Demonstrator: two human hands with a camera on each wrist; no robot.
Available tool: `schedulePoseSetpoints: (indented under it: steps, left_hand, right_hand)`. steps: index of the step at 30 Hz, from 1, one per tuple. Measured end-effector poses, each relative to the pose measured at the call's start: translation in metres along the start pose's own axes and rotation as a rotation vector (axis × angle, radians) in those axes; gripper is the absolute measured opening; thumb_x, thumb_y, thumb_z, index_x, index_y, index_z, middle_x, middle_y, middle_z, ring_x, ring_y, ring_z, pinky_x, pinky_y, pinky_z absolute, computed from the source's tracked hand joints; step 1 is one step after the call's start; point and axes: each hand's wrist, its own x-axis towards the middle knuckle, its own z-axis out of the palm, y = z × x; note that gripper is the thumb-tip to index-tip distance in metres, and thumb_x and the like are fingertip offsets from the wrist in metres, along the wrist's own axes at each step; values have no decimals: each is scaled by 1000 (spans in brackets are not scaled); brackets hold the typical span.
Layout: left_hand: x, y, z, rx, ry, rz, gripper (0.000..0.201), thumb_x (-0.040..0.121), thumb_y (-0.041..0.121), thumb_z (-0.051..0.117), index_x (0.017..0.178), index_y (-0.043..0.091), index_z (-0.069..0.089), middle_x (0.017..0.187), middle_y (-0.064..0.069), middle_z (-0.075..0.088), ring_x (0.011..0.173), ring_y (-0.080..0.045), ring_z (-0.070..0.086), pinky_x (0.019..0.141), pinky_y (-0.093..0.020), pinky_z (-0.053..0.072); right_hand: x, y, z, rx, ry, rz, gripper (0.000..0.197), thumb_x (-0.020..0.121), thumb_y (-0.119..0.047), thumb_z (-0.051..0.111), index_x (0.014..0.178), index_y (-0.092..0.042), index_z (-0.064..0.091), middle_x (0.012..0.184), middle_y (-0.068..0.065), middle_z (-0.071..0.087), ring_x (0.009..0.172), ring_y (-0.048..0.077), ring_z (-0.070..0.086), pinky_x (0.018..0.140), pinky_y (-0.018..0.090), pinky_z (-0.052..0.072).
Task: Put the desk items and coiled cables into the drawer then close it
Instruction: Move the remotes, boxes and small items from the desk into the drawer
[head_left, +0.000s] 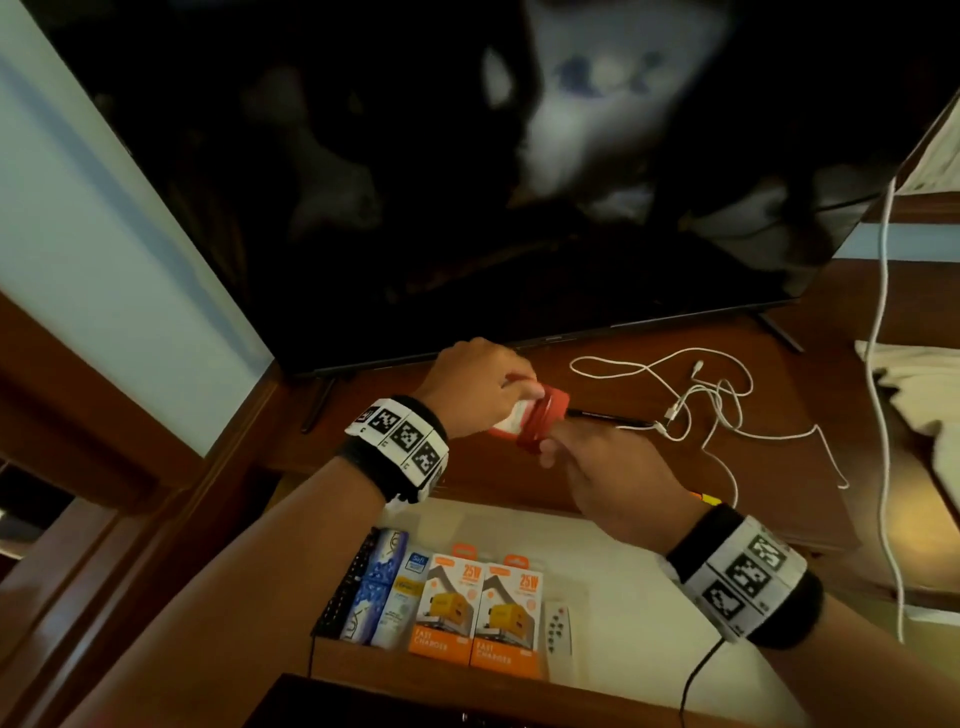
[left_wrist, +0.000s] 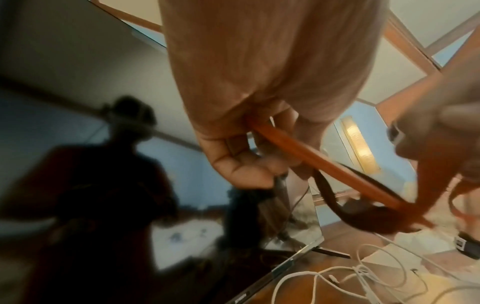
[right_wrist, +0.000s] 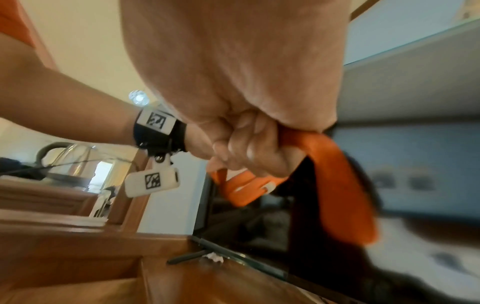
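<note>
Above the wooden desk (head_left: 519, 478), both hands hold a coiled flat orange cable (head_left: 545, 415). My left hand (head_left: 483, 384) grips its left side, and my right hand (head_left: 613, 478) pinches its right side from below. The left wrist view shows the fingers (left_wrist: 241, 164) curled round an orange cable strand (left_wrist: 298, 156). In the right wrist view the right hand's fingers (right_wrist: 249, 150) clench the orange cable (right_wrist: 335, 181). A tangle of loose white cables (head_left: 711, 400) lies on the desk to the right. Below the hands the drawer (head_left: 639, 551) stands open.
The drawer's front holds two orange charger boxes (head_left: 478, 608), soap packs (head_left: 379, 587), a white remote (head_left: 558, 623) and a black remote (head_left: 348, 587). A large dark TV (head_left: 467, 182) stands just behind the hands. A thin black object (head_left: 613, 415) lies near the white cables.
</note>
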Motion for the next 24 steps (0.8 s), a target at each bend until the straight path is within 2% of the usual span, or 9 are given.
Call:
schedulePoseSetpoints:
  steps: [4, 8, 10, 12, 15, 17, 19, 21, 24]
  left_hand:
    - [-6, 2, 2, -196, -286, 28, 17, 99, 37, 66, 97, 28, 80, 80, 13, 72, 71, 0, 64, 68, -26, 51]
    - [-13, 9, -2, -478, -375, 65, 17, 103, 27, 62, 100, 21, 78, 78, 3, 71, 64, -3, 62, 60, -22, 47]
    - [-15, 13, -6, -616, -301, 79, 16, 104, 21, 60, 99, 19, 76, 82, -5, 72, 69, -8, 63, 64, -26, 48]
    - [-15, 18, -9, -738, -152, 77, 16, 104, 17, 59, 97, 18, 73, 84, 2, 70, 74, -7, 65, 68, -23, 50]
    - [-14, 23, -8, -819, 143, 34, 13, 103, 17, 61, 95, 14, 71, 89, 2, 71, 81, -9, 69, 73, -22, 54]
    - [-12, 25, -2, -764, 310, 17, 12, 101, 18, 65, 97, 9, 73, 92, 0, 72, 85, -9, 70, 75, -23, 55]
    - [-12, 26, 7, -625, 425, 43, 13, 100, 20, 67, 102, 10, 75, 95, 1, 73, 89, -10, 70, 78, -26, 56]
    - [-13, 26, 14, -406, 519, 121, 15, 98, 20, 69, 105, 9, 76, 97, 0, 74, 89, -15, 68, 79, -37, 57]
    - [-18, 23, 21, -200, 535, 258, 11, 95, 12, 72, 104, 8, 77, 92, -1, 74, 87, -20, 65, 75, -44, 56]
  right_hand:
    - [7, 11, -19, 74, 124, 36, 22, 99, -41, 51, 92, -27, 66, 85, -16, 60, 71, 4, 57, 62, 21, 45]
    - [12, 25, -26, 372, 270, 98, 9, 96, -25, 65, 91, -23, 72, 88, -13, 68, 83, 5, 63, 72, 18, 49]
    - [13, 29, -23, 528, 306, 142, 10, 97, -15, 65, 93, -18, 73, 90, -7, 70, 85, 6, 64, 75, 14, 47]
    - [11, 30, -15, 637, 347, 183, 15, 100, -8, 59, 97, -13, 73, 91, -6, 70, 84, 4, 65, 75, 12, 47]
    - [9, 26, -3, 736, 362, 277, 22, 102, -3, 54, 99, -14, 73, 78, -14, 68, 66, 7, 62, 62, 27, 50]
    - [10, 17, 1, 777, 362, 335, 23, 102, -4, 56, 92, -17, 72, 74, -3, 69, 60, 21, 59, 59, 35, 50]
    - [12, 10, 0, 847, 379, 408, 18, 100, -7, 59, 94, -16, 74, 80, 6, 74, 59, 32, 53, 60, 35, 46]
    - [13, 8, -1, 917, 364, 496, 17, 100, -10, 61, 99, -17, 76, 84, 4, 77, 56, 25, 44, 56, 30, 39]
    - [11, 12, -3, 1115, 270, 576, 21, 100, -7, 58, 112, -13, 74, 94, 5, 79, 69, 17, 58, 63, 27, 46]
